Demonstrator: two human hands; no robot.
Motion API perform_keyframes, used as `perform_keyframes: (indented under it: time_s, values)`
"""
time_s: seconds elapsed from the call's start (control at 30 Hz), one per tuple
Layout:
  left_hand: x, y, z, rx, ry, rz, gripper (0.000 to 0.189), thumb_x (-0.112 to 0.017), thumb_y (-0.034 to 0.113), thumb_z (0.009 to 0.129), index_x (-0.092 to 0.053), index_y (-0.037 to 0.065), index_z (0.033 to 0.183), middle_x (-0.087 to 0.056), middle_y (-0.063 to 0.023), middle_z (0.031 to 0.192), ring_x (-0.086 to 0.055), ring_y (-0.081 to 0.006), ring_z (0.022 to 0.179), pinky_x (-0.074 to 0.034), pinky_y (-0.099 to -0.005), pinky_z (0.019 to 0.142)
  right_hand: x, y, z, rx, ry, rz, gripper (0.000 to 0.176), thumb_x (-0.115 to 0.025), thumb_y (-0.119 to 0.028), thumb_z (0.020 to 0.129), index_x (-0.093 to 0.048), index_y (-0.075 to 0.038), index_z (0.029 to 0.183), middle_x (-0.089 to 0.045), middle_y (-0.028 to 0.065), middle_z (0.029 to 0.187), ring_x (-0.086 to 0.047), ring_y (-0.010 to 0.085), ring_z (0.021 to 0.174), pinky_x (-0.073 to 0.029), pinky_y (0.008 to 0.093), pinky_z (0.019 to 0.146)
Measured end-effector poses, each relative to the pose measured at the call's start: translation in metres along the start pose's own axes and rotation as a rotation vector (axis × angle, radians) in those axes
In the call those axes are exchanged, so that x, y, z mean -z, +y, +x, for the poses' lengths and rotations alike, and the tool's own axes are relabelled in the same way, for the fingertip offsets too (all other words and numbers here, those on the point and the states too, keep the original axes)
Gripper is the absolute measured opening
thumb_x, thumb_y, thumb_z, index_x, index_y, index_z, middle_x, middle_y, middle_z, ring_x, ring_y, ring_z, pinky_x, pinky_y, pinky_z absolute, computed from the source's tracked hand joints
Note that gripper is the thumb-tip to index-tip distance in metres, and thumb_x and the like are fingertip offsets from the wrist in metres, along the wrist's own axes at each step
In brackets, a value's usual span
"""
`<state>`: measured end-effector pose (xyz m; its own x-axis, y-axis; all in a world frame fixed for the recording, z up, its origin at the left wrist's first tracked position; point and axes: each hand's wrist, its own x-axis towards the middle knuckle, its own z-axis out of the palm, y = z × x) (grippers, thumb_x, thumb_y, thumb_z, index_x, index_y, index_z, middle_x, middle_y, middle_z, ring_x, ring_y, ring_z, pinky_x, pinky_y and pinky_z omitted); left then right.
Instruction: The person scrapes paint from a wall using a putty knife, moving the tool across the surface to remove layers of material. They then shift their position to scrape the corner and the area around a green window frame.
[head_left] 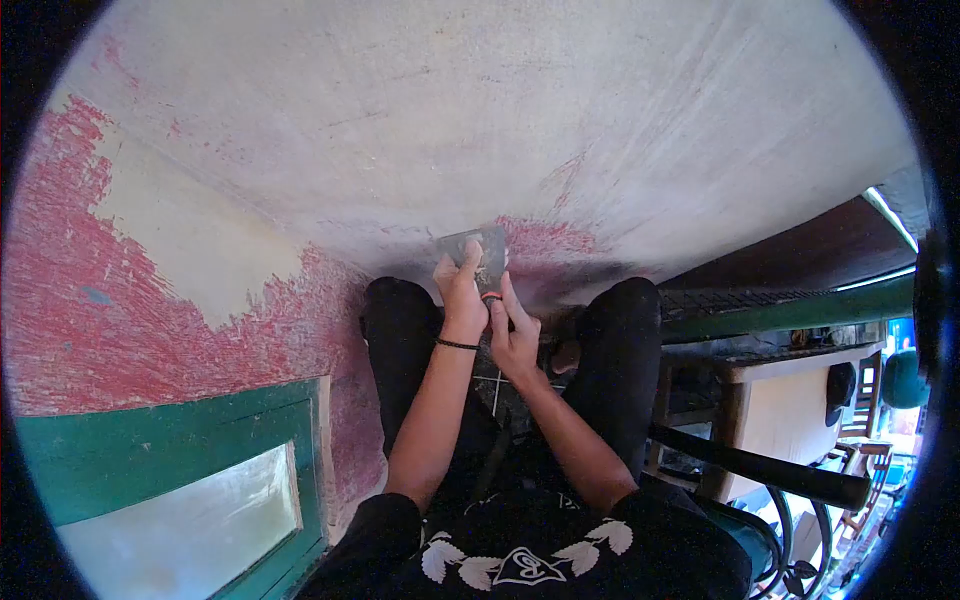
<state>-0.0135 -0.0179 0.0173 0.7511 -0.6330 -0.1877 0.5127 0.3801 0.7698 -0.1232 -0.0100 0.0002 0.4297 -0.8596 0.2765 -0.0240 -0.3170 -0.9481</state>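
A flat grey scraper (490,262) with a wide blade is held low against the wall (400,120), between my knees. My left hand (462,290) is closed on it, the thumb or a finger pressed on the blade's face. My right hand (513,335) grips the handle end, where a bit of red shows; most of the handle is hidden by my fingers. Beside the blade, a patch of red paint (550,238) remains visible on the pale wall. More scratched red paint (180,330) covers the wall at the left.
A green-framed window (170,430) is at the lower left. To the right are a green rail (790,315), a wooden table (780,420), a black bar (770,468) and wooden chairs (870,470). Dark tiled floor (487,388) shows between my legs.
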Motion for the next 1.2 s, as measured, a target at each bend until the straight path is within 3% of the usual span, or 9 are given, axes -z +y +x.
perform_keyframes:
  time_s: [0.1,0.33,0.53,0.63,0.67,0.93,1.07,1.17,1.2]
  values:
    - [-0.024,0.032,-0.008,-0.107,-0.097,0.018,0.024,-0.067,0.022,0.095,-0.059,0.003,0.108,-0.067,-0.0089,0.099,-0.068,-0.0211,0.083,-0.056,-0.0351,0.074,0.002,-0.015,0.004,-0.015,-0.014,0.032,0.043,-0.056,-0.011,0.099,-0.052,-0.003,0.141,-0.073,0.0179,0.100,-0.072,0.0220,0.087,-0.054,0.0327,0.079]
    - [-0.017,0.013,-0.008,-0.031,0.019,-0.065,0.022,-0.067,0.017,0.095,-0.058,0.001,0.108,-0.067,-0.0106,0.098,-0.069,-0.0208,0.080,-0.057,-0.0331,0.070,0.008,-0.013,0.003,0.061,-0.001,-0.038,0.043,-0.056,-0.013,0.098,-0.052,-0.003,0.140,-0.073,0.0190,0.102,-0.073,0.0245,0.088,-0.054,0.0351,0.079]
    - [-0.011,0.008,-0.009,-0.005,0.024,-0.010,0.028,-0.067,0.021,0.094,-0.056,0.003,0.113,-0.066,-0.0096,0.100,-0.069,-0.0240,0.085,-0.058,-0.0361,0.073,0.011,-0.012,-0.003,-0.139,-0.075,-0.018,0.044,-0.056,-0.013,0.099,-0.052,-0.004,0.141,-0.072,0.0188,0.106,-0.072,0.0239,0.092,-0.053,0.0351,0.084]
    - [-0.023,0.021,-0.014,-0.054,0.016,0.001,0.030,-0.068,0.021,0.094,-0.056,0.003,0.114,-0.066,-0.0100,0.100,-0.069,-0.0238,0.085,-0.057,-0.0364,0.073,0.007,-0.008,0.001,0.041,-0.028,0.015,0.046,-0.054,-0.013,0.102,-0.046,-0.004,0.145,-0.067,0.0021,0.091,-0.053,0.0064,0.073,-0.049,0.0247,0.069]
    - [-0.018,0.021,-0.012,-0.064,0.007,0.035,0.030,-0.068,0.021,0.094,-0.056,0.003,0.114,-0.066,-0.0100,0.099,-0.069,-0.0238,0.085,-0.058,-0.0362,0.073,0.006,-0.008,-0.002,-0.005,-0.038,0.033,0.046,-0.053,-0.014,0.102,-0.045,-0.004,0.146,-0.068,0.0017,0.092,-0.052,0.0060,0.073,-0.049,0.0243,0.069]
    - [-0.008,0.011,-0.010,-0.067,0.030,0.046,0.030,-0.069,0.022,0.094,-0.057,0.001,0.112,-0.068,-0.0132,0.098,-0.069,-0.0227,0.079,-0.057,-0.0354,0.072,0.000,0.001,-0.009,-0.019,-0.028,0.025,0.046,-0.053,-0.012,0.102,-0.045,-0.004,0.146,-0.069,0.0024,0.093,-0.052,0.0056,0.070,-0.049,0.0246,0.067]
    - [0.005,0.003,-0.004,0.007,-0.016,0.029,0.030,-0.070,0.020,0.093,-0.057,-0.001,0.110,-0.069,-0.0127,0.097,-0.070,-0.0230,0.080,-0.058,-0.0344,0.070,0.008,-0.003,-0.006,-0.123,-0.083,0.024,0.044,-0.054,-0.013,0.100,-0.050,-0.004,0.143,-0.073,0.0157,0.108,-0.071,0.0208,0.095,-0.053,0.0336,0.084]
    - [-0.006,0.012,-0.006,-0.075,0.052,0.085,0.028,-0.069,0.020,0.093,-0.058,-0.001,0.108,-0.069,-0.0121,0.096,-0.070,-0.0228,0.080,-0.058,-0.0341,0.069,0.008,-0.011,-0.002,-0.130,-0.087,0.080,0.044,-0.054,-0.012,0.100,-0.050,-0.003,0.142,-0.073,0.0159,0.108,-0.071,0.0196,0.089,-0.053,0.0340,0.082]
    - [0.000,0.008,-0.011,-0.055,0.049,0.077,0.027,-0.069,0.020,0.093,-0.058,-0.001,0.107,-0.069,-0.0119,0.095,-0.070,-0.0229,0.080,-0.058,-0.0345,0.069,0.007,-0.009,-0.010,-0.122,-0.075,0.082,0.044,-0.054,-0.012,0.100,-0.049,-0.003,0.143,-0.070,0.0106,0.101,-0.064,0.0149,0.083,-0.051,0.0307,0.076]
